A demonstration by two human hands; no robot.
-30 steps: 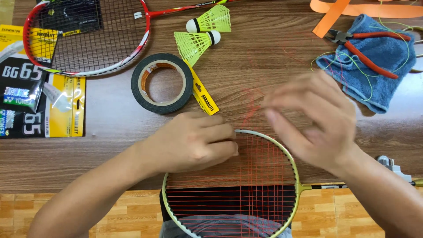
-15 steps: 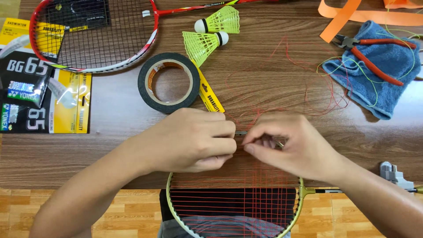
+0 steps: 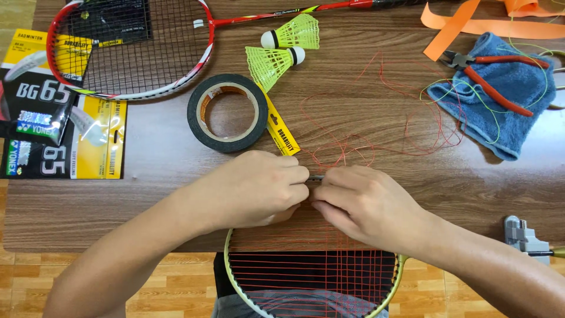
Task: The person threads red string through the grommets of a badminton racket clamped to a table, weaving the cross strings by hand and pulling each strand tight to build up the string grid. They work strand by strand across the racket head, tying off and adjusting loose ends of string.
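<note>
Left hand (image 3: 250, 189): fingers curled together on the racket's top rim, pinching red string.
Right hand (image 3: 365, 203): fingers closed on the same string, knuckle to knuckle with the left.
Racket (image 3: 312, 277): at 6 o'clock, overhanging the bench edge; light, stiff frame, best held at the rim.
Red string (image 3: 376, 129): thin, springy, slippery; loose loops toward 1 o'clock.
Tape roll (image 3: 228, 112): near, 11 o'clock.
Bench (image 3: 147, 200): open wood at 9 o'clock.

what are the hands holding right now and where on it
Both the left hand and right hand grip the yellow-green racket at the top of its head; fingers hide the exact pinch.
</note>
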